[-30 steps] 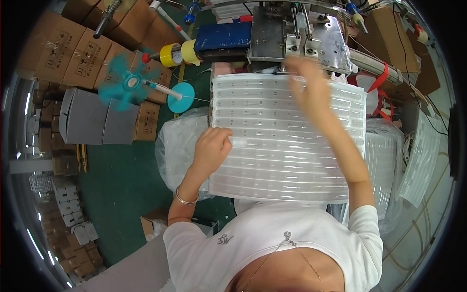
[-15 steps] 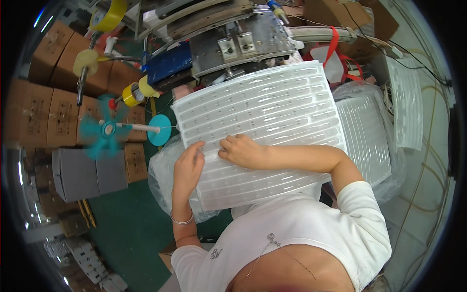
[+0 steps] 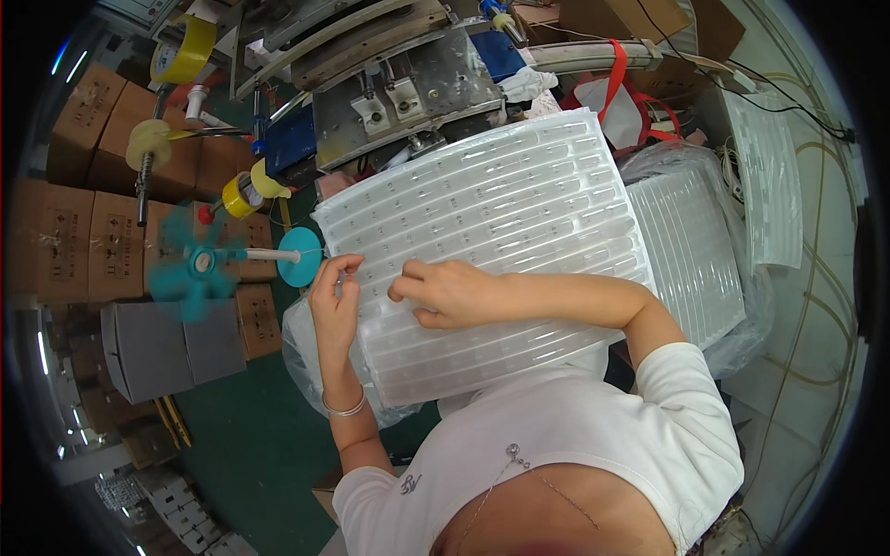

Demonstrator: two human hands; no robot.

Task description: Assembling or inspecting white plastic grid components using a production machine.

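Observation:
A large translucent white plastic tray with long parallel slots slopes across my front. Small pieces, too small to name, sit in rows over part of it. My left hand is over the tray's left edge, its fingers curled toward the thumb; whatever may be between them is too small to make out. Farther in, my right hand rests over the middle left of the tray. Its thumb hangs apart from the bent forefinger, and no object shows there. My right forearm crosses above the lower slots.
Behind the tray stands a metal machine with a bolted plate. A turquoise fan and yellow tape rolls are at the left, before stacked cartons. More slotted trays in clear plastic lie at the right.
My left hand has moved left, away from the right hand, to the tray's edge. My right hand has shifted slightly left and its thumb has parted from the fingers. The view has turned a little.

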